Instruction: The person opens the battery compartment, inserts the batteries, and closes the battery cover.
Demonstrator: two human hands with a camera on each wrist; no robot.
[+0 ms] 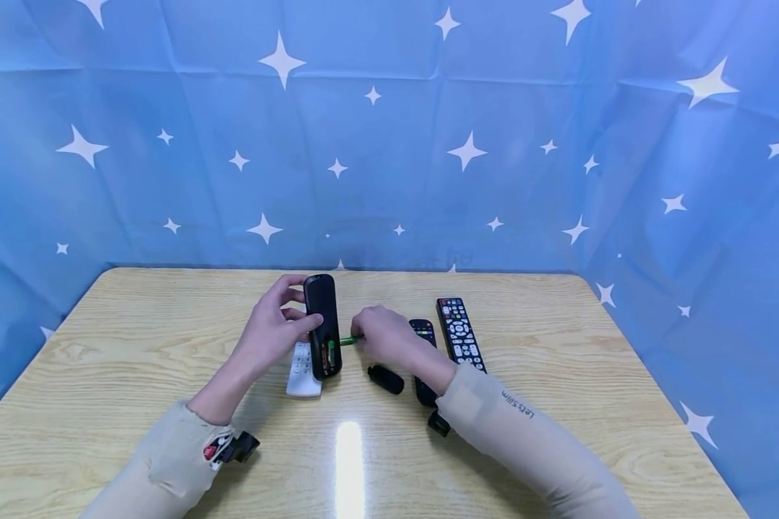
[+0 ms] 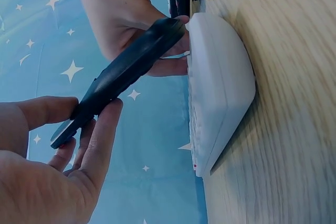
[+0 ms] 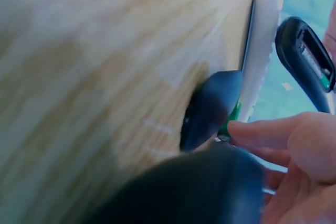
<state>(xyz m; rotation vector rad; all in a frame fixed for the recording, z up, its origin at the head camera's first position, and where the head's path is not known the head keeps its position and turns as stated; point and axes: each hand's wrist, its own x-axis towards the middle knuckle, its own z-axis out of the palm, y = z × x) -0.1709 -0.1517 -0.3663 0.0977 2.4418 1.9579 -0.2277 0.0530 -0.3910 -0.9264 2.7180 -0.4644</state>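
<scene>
My left hand (image 1: 275, 321) grips a black remote control (image 1: 320, 310) between thumb and fingers, its back turned up toward my head. The battery compartment near its lower end lies uncovered, with a green battery (image 1: 331, 353) inside. In the left wrist view the remote is tilted, raised beside a white remote (image 2: 218, 93). To its right, my right hand (image 1: 386, 335) pinches a slim green battery (image 1: 349, 340) low over the table; the hand hides part of it. A small black battery cover (image 1: 386, 379) lies on the table just below the right hand.
The white remote lies partly under the held one. Right of the right hand, a black remote (image 1: 425, 393) lies partly hidden by the forearm, and a longer black remote (image 1: 459, 333) is beside it. The wooden table (image 1: 169, 339) ends at a blue star-patterned curtain (image 1: 389, 194).
</scene>
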